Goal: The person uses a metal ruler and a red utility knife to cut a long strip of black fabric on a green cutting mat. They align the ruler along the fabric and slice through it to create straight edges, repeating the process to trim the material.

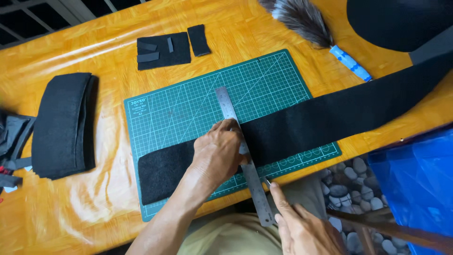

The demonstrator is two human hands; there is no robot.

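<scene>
Black felt strip (302, 125) is laid across the green cutting mat (188, 108) on the counter (71, 212). Steel ruler (245, 156) should be kept pinned square to the grid, blade run tight along its edge. Left hand (219, 153) is pressed flat, fingers spread on ruler and felt. Right hand (304, 229) is closed on a small blade at the ruler's near end; the tool is barely seen.

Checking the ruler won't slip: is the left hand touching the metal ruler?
Touching. The head view shows the left hand pressed flat on the metal ruler, fingers covering its middle over the black felt strip.
</scene>
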